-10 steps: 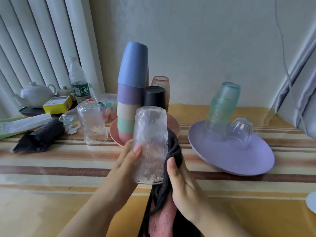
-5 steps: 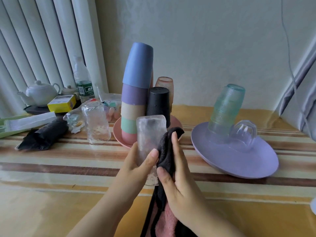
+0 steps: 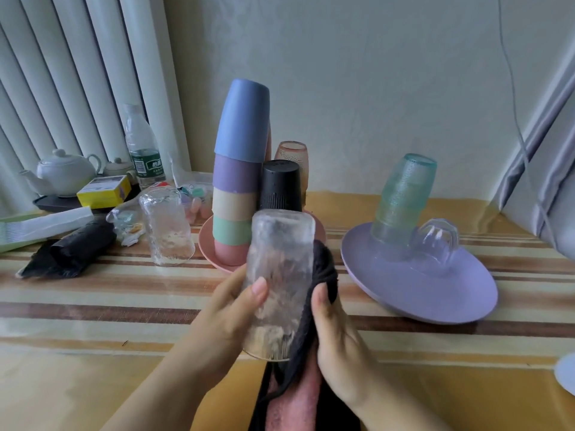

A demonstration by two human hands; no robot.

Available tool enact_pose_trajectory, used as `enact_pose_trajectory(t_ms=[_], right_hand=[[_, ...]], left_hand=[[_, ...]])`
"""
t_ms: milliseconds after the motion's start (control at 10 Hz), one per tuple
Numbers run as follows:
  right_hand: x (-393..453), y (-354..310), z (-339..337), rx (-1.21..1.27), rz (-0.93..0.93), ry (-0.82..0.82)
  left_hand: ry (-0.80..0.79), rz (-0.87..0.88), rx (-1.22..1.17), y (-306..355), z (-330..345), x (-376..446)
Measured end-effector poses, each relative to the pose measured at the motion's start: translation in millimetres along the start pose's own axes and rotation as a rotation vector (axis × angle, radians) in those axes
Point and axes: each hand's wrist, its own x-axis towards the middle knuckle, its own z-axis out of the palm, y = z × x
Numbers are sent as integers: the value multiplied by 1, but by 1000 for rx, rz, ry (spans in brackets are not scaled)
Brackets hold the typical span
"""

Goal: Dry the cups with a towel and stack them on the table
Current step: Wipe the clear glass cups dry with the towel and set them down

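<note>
We've got the clear textured glass (image 3: 278, 281) up off the desk (image 3: 93, 306), upside down, base on top, rim at the bottom, held near centre betw. both hands. Left hand (image 3: 230, 318) wraps the glass's left side, thumb across the front, fingers curled round behind. Right hand (image 3: 337, 334) presses a dark towel (image 3: 325, 269) against the glass's right side, thumb on the cloth, fingers hidden behind it; the towel's pinkish underside hangs down near the bottom edge. Just behind the glass, a pink plate (image 3: 208, 244) carries a stack of inverted cups (image 3: 239, 169): blue on top, then purple, beige, green, pink at the bottom. A black cup (image 3: 281, 186) stands upside down just right of that stack, w/ an amber glass (image 3: 294, 157) behind it. Left of the pink plate, a second clear glass (image 3: 166, 225) sits inverted on the desk. Far right, a purple plate (image 3: 435, 293) holds stacked green glasses (image 3: 401, 197), tilted, and a small clear faceted glass (image 3: 435, 241) beside them, touching. Far left: white teapot (image 3: 62, 172), yellow box (image 3: 104, 191), water bottle (image 3: 141, 147), a black bundle (image 3: 68, 250) lying on the striped cloth. Vertical blinds (image 3: 77, 73) fill the upper left.
</note>
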Motion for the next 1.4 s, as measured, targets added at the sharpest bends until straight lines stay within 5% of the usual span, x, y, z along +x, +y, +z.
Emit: enact_pose_trajectory(t_ms=[500, 900, 1200, 1400], right_hand=[[4, 17, 7, -53, -139, 116], [3, 0, -24, 21, -18, 270], [-2, 3, 6, -6, -6, -27], [3, 11, 6, -30, -81, 89]], left_hand=[[159, 0, 108, -1, 18, 2], [-146, -58, 173, 7, 22, -6], [39, 11, -117, 13, 1, 1], [170, 124, 43, 8, 8, 8]])
